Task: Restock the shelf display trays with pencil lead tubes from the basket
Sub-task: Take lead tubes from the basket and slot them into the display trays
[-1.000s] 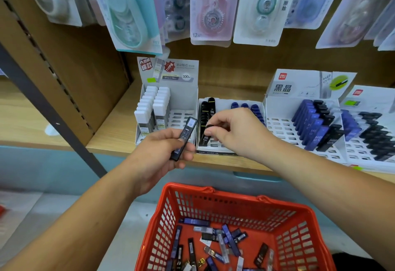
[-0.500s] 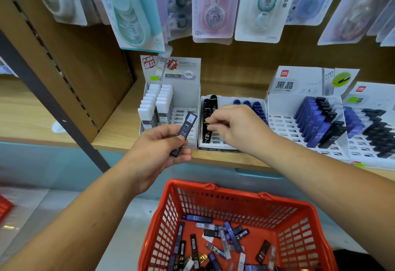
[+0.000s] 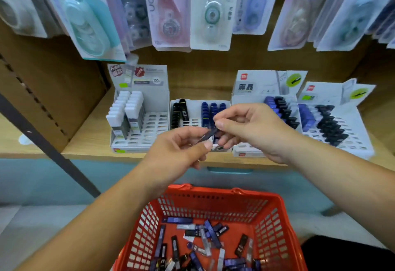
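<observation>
My left hand (image 3: 181, 148) and my right hand (image 3: 245, 127) meet in front of the shelf, both pinching one dark lead tube (image 3: 208, 134) between thumb and fingers. Behind them stands a white display tray (image 3: 192, 108) with a few black tubes on its left and blue tubes on its right. To its left a grey tray (image 3: 147, 125) carries white-capped tubes. Below, a red basket (image 3: 213, 202) contains several loose blue, black and clear lead tubes (image 3: 205, 236).
Two more white trays (image 3: 333, 129) with blue and black tubes stand on the wooden shelf (image 3: 85, 138) at the right. Correction tape packs (image 3: 168, 9) hang above. A dark metal upright (image 3: 42, 142) slants at the left. Grey floor lies below.
My right hand left the black tubes in the tray and came back to the tube in my left hand. My left hand moved right and now both hands pinch the tube.
</observation>
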